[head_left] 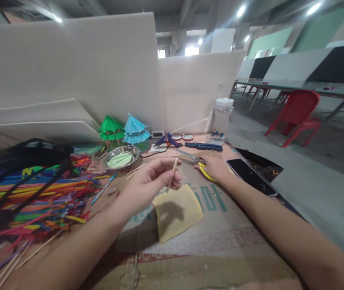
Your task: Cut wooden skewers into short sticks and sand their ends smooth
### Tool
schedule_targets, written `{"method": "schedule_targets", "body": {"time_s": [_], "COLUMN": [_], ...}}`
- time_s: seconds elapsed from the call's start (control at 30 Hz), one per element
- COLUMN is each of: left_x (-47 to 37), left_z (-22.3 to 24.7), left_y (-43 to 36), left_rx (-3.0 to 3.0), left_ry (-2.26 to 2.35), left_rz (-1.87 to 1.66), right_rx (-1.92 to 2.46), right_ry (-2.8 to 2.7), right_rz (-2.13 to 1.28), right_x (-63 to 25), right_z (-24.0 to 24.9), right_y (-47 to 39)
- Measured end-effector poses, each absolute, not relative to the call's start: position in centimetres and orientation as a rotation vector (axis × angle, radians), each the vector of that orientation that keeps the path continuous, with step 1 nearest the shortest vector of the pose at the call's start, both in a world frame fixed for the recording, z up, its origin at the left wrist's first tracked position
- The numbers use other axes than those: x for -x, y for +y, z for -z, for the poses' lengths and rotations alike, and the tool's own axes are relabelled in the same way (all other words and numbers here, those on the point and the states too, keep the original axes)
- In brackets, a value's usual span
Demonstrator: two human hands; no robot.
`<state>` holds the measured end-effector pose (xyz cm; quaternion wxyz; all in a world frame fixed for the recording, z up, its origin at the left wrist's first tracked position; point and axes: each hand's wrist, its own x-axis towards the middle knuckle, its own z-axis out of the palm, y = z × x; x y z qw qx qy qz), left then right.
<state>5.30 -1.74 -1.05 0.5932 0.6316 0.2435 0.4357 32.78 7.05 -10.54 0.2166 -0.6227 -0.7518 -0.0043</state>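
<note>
Between the thumb and fingers of my left hand (pixel 155 177) a short wooden stick (pixel 173 174) is pinched, tilted nearly upright. Below it a square yellow sheet (pixel 179 225) lies on the printed cardboard (pixel 238 241), with the hand's shadow across it. Farther right, my right hand (pixel 216 166) is closed around the yellow-handled scissors (pixel 206 174), whose metal blades point away to the left. The fingertips of that hand are partly hidden. A dark phone (pixel 252 177) lies just right of my right wrist.
Bundles of coloured pipe cleaners (pixel 45 193) cover the left side. Behind stand a metal bowl (pixel 135 152), a green paper-tiered model (pixel 111 129), a blue one (pixel 135 129), a glue gun (pixel 168 140), a dark blue tool (pixel 204 146) and a bottle (pixel 220 121). White boards (pixel 69 72) rise at the back.
</note>
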Motion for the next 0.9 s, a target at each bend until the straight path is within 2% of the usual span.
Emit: {"method": "schedule_targets", "body": {"time_s": [0.17, 0.47, 0.63, 0.9], "left_x": [-4.4, -3.0, -2.4, -2.2], "left_z": [0.4, -1.3, -1.8, -2.8], "left_y": [-2.1, -1.4, -0.4, -0.6], "left_rx": [-1.302, -1.173, -1.074, -1.140], "left_ry": [0.499, 0.521, 0.533, 0.673], "left_rz": [-0.964, -1.047, -1.089, -1.180], "right_rx": [1.661, 1.220, 1.178, 1.172], "right_ry": [-1.958, -1.905, -1.915, -1.918], "right_rz": [-0.067, -0.220, -0.364, -0.397], "right_x": [-32.6, -30.6, -29.6, -29.4], "right_z": [7.9, 2.3, 1.6, 2.1], "right_y": [6.8, 3.0, 1.9, 1.7]}}
